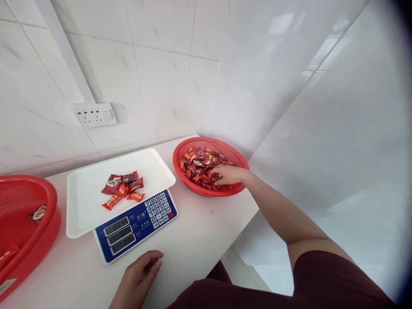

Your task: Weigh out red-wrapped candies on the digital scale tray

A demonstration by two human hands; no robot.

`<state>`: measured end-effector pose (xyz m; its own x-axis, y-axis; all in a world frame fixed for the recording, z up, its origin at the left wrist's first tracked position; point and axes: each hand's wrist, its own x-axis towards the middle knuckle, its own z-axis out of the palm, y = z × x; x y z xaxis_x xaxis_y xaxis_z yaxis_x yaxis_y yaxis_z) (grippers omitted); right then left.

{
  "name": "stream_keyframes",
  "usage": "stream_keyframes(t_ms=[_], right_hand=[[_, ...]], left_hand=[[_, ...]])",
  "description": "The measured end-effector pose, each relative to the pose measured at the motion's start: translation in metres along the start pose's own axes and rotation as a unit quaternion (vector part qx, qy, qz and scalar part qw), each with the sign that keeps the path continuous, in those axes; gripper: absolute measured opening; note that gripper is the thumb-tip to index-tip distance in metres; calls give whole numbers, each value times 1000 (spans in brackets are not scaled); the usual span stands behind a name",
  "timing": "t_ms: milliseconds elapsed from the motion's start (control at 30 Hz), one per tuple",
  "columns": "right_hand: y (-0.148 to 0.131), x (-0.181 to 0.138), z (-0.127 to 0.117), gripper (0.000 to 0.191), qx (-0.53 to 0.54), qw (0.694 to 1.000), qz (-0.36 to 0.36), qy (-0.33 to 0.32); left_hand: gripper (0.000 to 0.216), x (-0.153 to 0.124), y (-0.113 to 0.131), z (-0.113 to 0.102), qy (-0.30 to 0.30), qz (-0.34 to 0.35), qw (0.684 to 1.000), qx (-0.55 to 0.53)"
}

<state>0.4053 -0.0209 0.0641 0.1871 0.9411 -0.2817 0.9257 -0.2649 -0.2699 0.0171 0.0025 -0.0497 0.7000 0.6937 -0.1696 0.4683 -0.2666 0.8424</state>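
My right hand (228, 174) reaches into a red plastic basket (241, 163) of small wrapped snacks (198, 163). Its fingers curl round a dark red snack packet (216, 177) among the others; the fingertips are partly hidden. My left hand (140, 274) rests near the front of the white table, loosely curled, with a gap between thumb and forefinger and nothing in it. Just beyond it stands a blue-and-white digital scale (138, 223). On the scale's white tray (86, 193) lie several red and dark red packets (124, 189).
A second red basket (48, 214), cut off by the left edge, holds a few packets (37, 213). A tiled wall (161, 77) with a power socket (95, 115) runs behind the table (193, 231). Another wall (322, 150) rises to the right.
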Motion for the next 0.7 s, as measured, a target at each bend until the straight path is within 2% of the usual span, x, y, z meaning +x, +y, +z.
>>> stream_keyframes(t_ms=[67, 133, 267, 433, 567, 700], right_hand=[[15, 10, 12, 69, -39, 998, 22, -36], [21, 18, 24, 75, -33, 999, 29, -27], [19, 28, 30, 53, 30, 999, 24, 34], [18, 35, 11, 40, 126, 988, -2, 89], [17, 40, -3, 36, 231, 963, 18, 137], [15, 45, -4, 37, 350, 923, 78, 137]], left_hand=[[29, 1, -2, 5, -3, 8, 1000, 9], [28, 2, -3, 7, 2, 8, 1000, 21], [30, 6, -4, 3, 7, -7, 1000, 1], [31, 5, -4, 2, 7, -11, 1000, -24], [34, 6, -9, 5, 1, -24, 999, -28], [37, 7, -14, 6, -6, -30, 999, -27]])
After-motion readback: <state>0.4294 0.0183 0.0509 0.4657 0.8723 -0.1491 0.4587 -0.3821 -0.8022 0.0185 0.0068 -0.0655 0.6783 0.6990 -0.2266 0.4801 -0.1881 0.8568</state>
